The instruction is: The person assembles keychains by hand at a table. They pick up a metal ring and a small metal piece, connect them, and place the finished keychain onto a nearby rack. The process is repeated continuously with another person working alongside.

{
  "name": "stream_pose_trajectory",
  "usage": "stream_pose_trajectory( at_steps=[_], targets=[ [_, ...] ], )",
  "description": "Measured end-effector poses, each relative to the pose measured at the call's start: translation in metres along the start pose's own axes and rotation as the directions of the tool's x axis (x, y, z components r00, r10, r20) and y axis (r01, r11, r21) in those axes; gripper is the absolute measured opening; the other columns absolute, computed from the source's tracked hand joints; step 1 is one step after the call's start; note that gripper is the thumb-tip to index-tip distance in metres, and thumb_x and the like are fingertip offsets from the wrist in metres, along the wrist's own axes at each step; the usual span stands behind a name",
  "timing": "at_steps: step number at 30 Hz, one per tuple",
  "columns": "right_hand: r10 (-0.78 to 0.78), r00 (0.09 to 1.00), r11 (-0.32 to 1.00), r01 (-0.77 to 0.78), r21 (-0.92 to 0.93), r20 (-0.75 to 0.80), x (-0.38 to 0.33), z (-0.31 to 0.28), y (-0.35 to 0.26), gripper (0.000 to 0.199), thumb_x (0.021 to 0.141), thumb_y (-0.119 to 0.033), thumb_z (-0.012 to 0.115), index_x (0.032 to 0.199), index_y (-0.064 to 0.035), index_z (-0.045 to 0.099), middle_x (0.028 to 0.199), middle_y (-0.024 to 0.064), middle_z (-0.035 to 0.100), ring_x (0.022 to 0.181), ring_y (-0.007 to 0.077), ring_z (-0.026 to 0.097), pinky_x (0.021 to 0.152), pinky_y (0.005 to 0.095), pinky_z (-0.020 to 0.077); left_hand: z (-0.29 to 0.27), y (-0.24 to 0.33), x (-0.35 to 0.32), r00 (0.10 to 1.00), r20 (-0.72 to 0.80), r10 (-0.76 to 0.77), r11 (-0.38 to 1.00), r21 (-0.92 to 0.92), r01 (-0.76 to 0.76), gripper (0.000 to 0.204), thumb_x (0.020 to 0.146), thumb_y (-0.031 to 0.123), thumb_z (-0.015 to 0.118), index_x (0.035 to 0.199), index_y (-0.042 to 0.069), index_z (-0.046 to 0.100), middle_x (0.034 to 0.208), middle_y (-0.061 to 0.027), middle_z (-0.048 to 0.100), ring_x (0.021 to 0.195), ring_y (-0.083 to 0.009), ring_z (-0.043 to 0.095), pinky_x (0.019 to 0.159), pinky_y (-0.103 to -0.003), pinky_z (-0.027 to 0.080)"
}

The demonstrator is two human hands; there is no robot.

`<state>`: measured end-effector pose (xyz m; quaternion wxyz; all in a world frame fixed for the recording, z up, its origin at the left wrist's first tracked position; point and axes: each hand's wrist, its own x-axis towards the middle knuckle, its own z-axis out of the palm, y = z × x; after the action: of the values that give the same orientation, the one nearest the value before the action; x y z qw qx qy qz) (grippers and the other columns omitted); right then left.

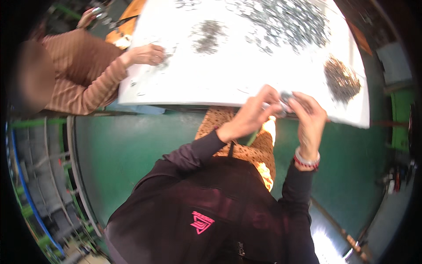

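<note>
Over the near edge of the white tabletop [184,88], my left hand [255,110] and my right hand [310,114] meet around a small silvery-grey metal part [285,97]. Fingers and thumbs of both are closed on it in a pinch. Motion blur and the fingers hide its exact shape. To the right of my right hand lies a heap of thin brownish metal pieces [342,81]. Farther back, many small dark-grey metal parts [290,24] are spread across the table. A smaller heap of fine dark pieces [209,37] sits left of them.
At the table's left side a co-worker in a striped brown top [81,83] rests one hand [149,55] near small pieces; the other hand [86,18] is by a shiny object [99,12]. Green floor [132,145] surrounds the table. Metal racking [44,163] stands at far left.
</note>
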<state>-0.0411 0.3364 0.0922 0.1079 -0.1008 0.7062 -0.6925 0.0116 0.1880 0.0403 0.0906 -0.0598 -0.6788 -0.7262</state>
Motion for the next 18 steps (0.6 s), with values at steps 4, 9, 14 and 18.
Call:
stream_pose_trajectory(
  at_steps=[4, 9, 14, 18],
  targets=[
    [0.006, 0.999, 0.992, 0.0, 0.13, -0.048, -0.004, 0.004, 0.004, 0.018, 0.079, 0.005, 0.065, 0.097, 0.0058, 0.063, 0.082, 0.0102, 0.065, 0.067, 0.0125, 0.061, 0.061, 0.0223, 0.0482, -0.003, -0.003, -0.001, 1.0, -0.028, 0.011, 0.993, 0.121, -0.008, 0.019, 0.087, 0.01, 0.059, 0.1, 0.003, 0.047, 0.088, -0.0093, 0.061, 0.089, -0.02, 0.062, 0.077, -0.032, 0.049],
    [-0.026, 1.0, 0.978, 0.029, 0.207, -0.016, -0.01, 0.012, 0.011, 0.014, 0.079, 0.006, 0.063, 0.092, 0.0063, 0.063, 0.082, 0.0113, 0.065, 0.066, 0.0149, 0.061, 0.062, 0.0256, 0.0509, -0.022, 0.001, -0.009, 0.996, -0.063, 0.068, 0.982, 0.179, -0.055, 0.026, 0.084, 0.012, 0.064, 0.104, 0.004, 0.049, 0.092, -0.0077, 0.063, 0.091, -0.0218, 0.063, 0.079, -0.032, 0.049],
    [-0.022, 1.0, 0.981, 0.02, 0.192, 0.005, -0.014, 0.009, 0.006, 0.012, 0.078, 0.007, 0.063, 0.09, 0.0067, 0.063, 0.08, 0.0102, 0.064, 0.067, 0.0155, 0.061, 0.063, 0.0266, 0.0513, -0.126, -0.042, 0.014, 0.897, -0.378, 0.231, 0.714, 0.691, 0.108, 0.017, 0.085, 0.019, 0.062, 0.091, 0.002, 0.062, 0.082, -0.0117, 0.065, 0.072, -0.0246, 0.064, 0.062, -0.032, 0.049],
    [-0.02, 0.998, 0.984, 0.008, 0.178, 0.064, -0.014, 0.008, -0.004, 0.011, 0.078, 0.008, 0.062, 0.089, 0.0073, 0.063, 0.08, 0.0099, 0.064, 0.068, 0.0153, 0.061, 0.063, 0.0267, 0.0512, -0.202, -0.048, 0.021, 0.798, -0.586, 0.145, 0.249, 0.802, 0.544, 0.024, 0.082, 0.026, 0.062, 0.084, 0.003, 0.068, 0.084, -0.0198, 0.062, 0.078, -0.0359, 0.06, 0.063, -0.045, 0.046]
  ],
)
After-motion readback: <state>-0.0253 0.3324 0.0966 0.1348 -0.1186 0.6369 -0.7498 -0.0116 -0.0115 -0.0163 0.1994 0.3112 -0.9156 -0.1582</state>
